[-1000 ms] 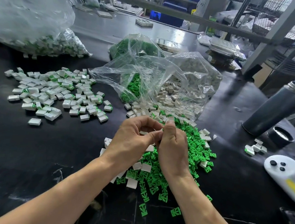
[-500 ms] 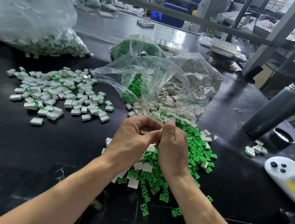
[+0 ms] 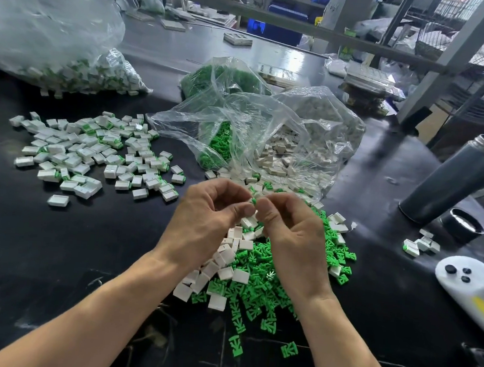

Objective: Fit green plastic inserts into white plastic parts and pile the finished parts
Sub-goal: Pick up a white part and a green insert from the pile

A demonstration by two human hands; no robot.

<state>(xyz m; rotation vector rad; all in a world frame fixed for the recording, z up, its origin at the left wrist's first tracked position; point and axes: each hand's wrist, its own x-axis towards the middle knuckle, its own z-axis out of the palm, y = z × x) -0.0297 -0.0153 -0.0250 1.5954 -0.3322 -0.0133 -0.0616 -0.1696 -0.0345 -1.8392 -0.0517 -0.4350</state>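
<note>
We pinch a small green plastic insert (image 3: 253, 200) between both hands' fingers (image 3: 243, 211), seemingly to seat it.

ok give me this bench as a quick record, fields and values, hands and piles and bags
left hand: raised over the loose parts, fingers curled, pinching a small piece
right hand: fingertips meet the left's, a bit of green insert shows between them
loose pile: green inserts mixed with white parts, under both hands
finished pile: white parts with green showing, on the left
open bag: clear, holds green and white parts, behind the hands
far bag: finished-looking parts, back left
flask: dark, on the right
</note>
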